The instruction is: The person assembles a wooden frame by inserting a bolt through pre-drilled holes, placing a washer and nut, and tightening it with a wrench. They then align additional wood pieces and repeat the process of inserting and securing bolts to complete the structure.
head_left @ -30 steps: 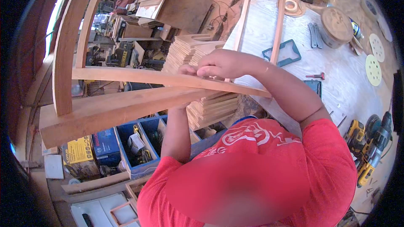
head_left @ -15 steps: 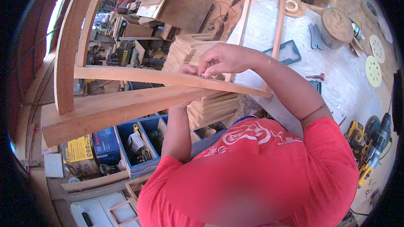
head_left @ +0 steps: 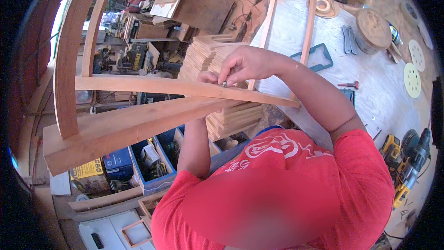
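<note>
The curved frame [head_left: 138, 85] is bare reddish wood, sanded smooth and matt, and the stacked boards [head_left: 208, 55] behind it are the same unfinished timber with paler cut edges. The bench top [head_left: 370, 88] is pale plywood, dull and grainy with whitish smears; on it lie matt paper sanding discs [head_left: 411, 79], while the drill [head_left: 404, 157] at its edge has a glossy yellow and black plastic shell. The small piece pinched at the right hand [head_left: 247, 65] glints like metal, and the shirt [head_left: 296, 180] is soft red cloth with a white print.

white lettering on red shirt [head_left: 277, 150] and yellow box [head_left: 88, 170], none legible
</note>
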Demonstrator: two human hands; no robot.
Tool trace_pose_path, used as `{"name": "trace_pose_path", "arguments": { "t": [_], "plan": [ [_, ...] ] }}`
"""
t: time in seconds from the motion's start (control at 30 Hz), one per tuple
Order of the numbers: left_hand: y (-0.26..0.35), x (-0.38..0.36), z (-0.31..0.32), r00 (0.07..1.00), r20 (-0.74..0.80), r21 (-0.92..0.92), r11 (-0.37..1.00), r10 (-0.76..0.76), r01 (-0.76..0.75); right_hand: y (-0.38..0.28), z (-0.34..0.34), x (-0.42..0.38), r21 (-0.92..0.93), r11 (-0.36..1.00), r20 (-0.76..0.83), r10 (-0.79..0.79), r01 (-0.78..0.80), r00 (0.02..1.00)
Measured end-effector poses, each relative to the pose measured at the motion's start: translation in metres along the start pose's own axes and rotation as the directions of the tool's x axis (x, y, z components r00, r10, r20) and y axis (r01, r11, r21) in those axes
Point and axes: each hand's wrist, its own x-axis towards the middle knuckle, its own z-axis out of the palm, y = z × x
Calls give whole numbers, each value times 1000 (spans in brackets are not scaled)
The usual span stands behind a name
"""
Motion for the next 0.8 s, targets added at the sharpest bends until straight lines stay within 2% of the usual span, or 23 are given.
{"name": "trace_pose_path", "arguments": {
  "t": [0.17,0.27,0.33,0.47,0.57,0.63,0.8],
  "plan": [
    [-3,1,-3,999,24,15,999,38,-38,4,0,1,3,999,6,-47,47,999],
    [-10,-2,-11,998,28,22,998,55,-56,2,3,-2,-2,1000,-10,9,-9,1000],
    [-11,-3,-14,998,31,28,998,61,-62,3,6,-3,202,979,-22,31,-26,999],
    [-10,-1,-14,998,32,23,998,53,-54,9,7,-1,262,965,-30,24,-15,999],
    [-9,0,-10,996,47,29,996,81,-82,9,5,0,188,982,-50,21,-11,999],
    [-7,1,-5,995,45,22,996,86,-87,2,3,0,-45,999,-47,-12,10,999],
    [-9,0,-9,998,46,-23,999,45,-44,-3,2,-1,-38,999,-57,3,-5,998]
  ]
}}
